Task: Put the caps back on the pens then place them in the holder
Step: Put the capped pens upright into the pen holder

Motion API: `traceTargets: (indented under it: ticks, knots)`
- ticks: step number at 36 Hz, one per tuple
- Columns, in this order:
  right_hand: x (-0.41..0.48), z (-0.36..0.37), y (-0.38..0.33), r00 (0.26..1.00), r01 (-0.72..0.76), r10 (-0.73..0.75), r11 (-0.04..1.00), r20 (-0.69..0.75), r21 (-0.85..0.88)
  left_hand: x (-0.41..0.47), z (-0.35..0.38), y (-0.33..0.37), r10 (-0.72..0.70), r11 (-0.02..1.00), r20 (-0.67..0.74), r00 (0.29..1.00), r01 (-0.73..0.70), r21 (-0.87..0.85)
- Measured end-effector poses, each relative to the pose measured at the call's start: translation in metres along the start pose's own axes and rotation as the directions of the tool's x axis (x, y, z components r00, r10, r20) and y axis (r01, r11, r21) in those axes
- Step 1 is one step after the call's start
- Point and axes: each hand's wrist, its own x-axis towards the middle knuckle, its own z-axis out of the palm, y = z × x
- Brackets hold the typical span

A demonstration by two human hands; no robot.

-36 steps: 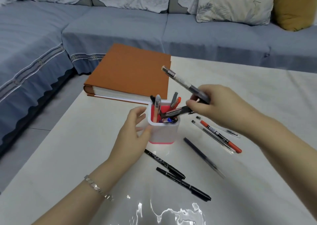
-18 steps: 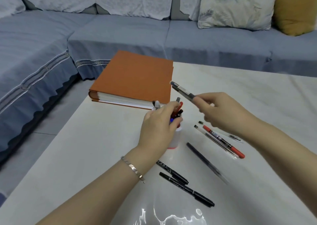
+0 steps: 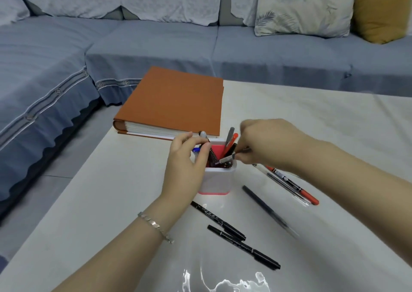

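Head view: my right grip [image 3: 265,144] pinches pen [image 3: 227,158] (likely light, slick; hold mid-barrel) at holder [image 3: 217,180]; left grip [image 3: 187,169] clasps standing pens [image 3: 212,155]

**Bare forearms and a silver bracelet**

Both of the person's forearms show bare from the frame's edge to the fingers. The left hand [image 3: 185,171] has a slim silver-coloured bracelet [image 3: 156,226] at its wrist, made of small flat rectangular links, with a short end hanging loose. Its nails look short. The right hand [image 3: 265,144] appears slightly blurred.
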Motion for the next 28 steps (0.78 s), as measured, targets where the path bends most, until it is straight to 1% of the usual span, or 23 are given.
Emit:
traceTargets:
  ticks: [2,3,5,7,8,10,11,13,14,16,18,19,20,21,22,23,24,25,26,27,28]
  knots:
    - [0.012,0.006,-0.006,0.997,0.055,-0.056,0.998,-0.045,-0.024,-0.002,-0.001,-0.001,-0.044,0.998,0.075,0.996,0.047,-0.039]
    - [0.017,0.013,-0.008,0.991,0.062,-0.059,0.998,-0.117,0.022,-0.003,-0.002,-0.001,-0.062,0.995,0.109,0.992,0.071,-0.076]
    - [0.021,0.027,-0.01,0.948,0.094,-0.04,0.983,-0.316,0.159,-0.005,-0.004,-0.001,-0.073,0.99,0.148,0.986,0.089,-0.109]
    - [0.02,0.044,-0.012,0.908,0.103,0.024,0.955,-0.419,0.278,-0.007,-0.005,-0.004,-0.063,0.993,0.17,0.983,0.079,-0.09]
    - [0.02,0.054,-0.014,0.905,0.103,0.049,0.938,-0.422,0.33,-0.008,-0.006,-0.004,-0.053,0.994,0.179,0.983,0.068,-0.085]
    - [0.017,0.071,-0.019,0.932,0.078,0.097,0.888,-0.35,0.454,-0.01,-0.006,-0.006,-0.023,0.996,0.195,0.981,0.039,-0.08]
    - [0.013,0.074,-0.021,0.942,0.071,0.119,0.843,-0.313,0.533,-0.01,-0.007,-0.007,-0.01,0.997,0.208,0.978,0.026,-0.075]
    - [0.004,0.076,-0.019,0.942,0.097,0.141,0.757,-0.306,0.646,-0.01,-0.008,-0.007,0.005,0.998,0.229,0.973,0.01,-0.065]
    - [-0.002,0.076,-0.017,0.927,0.103,0.183,0.714,-0.327,0.693,-0.01,-0.009,-0.006,0.005,0.998,0.236,0.972,0.009,-0.062]
    - [-0.017,0.077,-0.012,0.866,0.076,0.335,0.646,-0.371,0.76,-0.013,-0.01,-0.005,-0.015,0.999,0.218,0.976,0.023,-0.036]
    - [-0.036,0.084,-0.004,0.82,0.02,0.427,0.643,-0.38,0.765,-0.021,-0.01,-0.009,0.008,0.998,0.098,0.995,-0.014,0.064]
    - [-0.046,0.09,0.001,0.823,-0.042,0.446,0.664,-0.35,0.747,-0.027,-0.011,-0.012,0.075,0.989,0.023,0.997,-0.077,0.125]
    - [-0.056,0.097,0.007,0.845,-0.123,0.448,0.695,-0.292,0.709,-0.033,-0.012,-0.015,0.171,0.969,-0.021,0.985,-0.164,0.182]
    - [-0.065,0.107,0.012,0.872,-0.211,0.443,0.726,-0.209,0.655,-0.038,-0.012,-0.018,0.268,0.939,-0.018,0.963,-0.257,0.231]
    - [-0.073,0.117,0.018,0.891,-0.3,0.442,0.747,-0.106,0.593,-0.042,-0.012,-0.022,0.344,0.902,0.036,0.938,-0.341,0.264]
    - [-0.08,0.126,0.021,0.891,-0.386,0.454,0.75,0.006,0.537,-0.046,-0.011,-0.027,0.398,0.862,0.139,0.907,-0.422,0.281]
    - [-0.086,0.133,0.023,0.875,-0.458,0.471,0.737,0.108,0.496,-0.048,-0.009,-0.031,0.424,0.824,0.279,0.862,-0.494,0.277]
    - [-0.092,0.138,0.024,0.855,-0.51,0.485,0.721,0.184,0.47,-0.05,-0.007,-0.034,0.404,0.801,0.43,0.807,-0.539,0.26]
    - [-0.096,0.143,0.024,0.839,-0.541,0.491,0.709,0.234,0.452,-0.052,-0.004,-0.034,0.349,0.793,0.565,0.748,-0.557,0.247]
    - [-0.1,0.146,0.023,0.835,-0.549,0.485,0.714,0.258,0.435,-0.055,-0.002,-0.036,0.276,0.798,0.662,0.697,-0.55,0.246]
    - [-0.102,0.149,0.021,0.842,-0.54,0.474,0.728,0.258,0.422,-0.058,0.002,-0.039,0.214,0.804,0.718,0.662,-0.537,0.255]
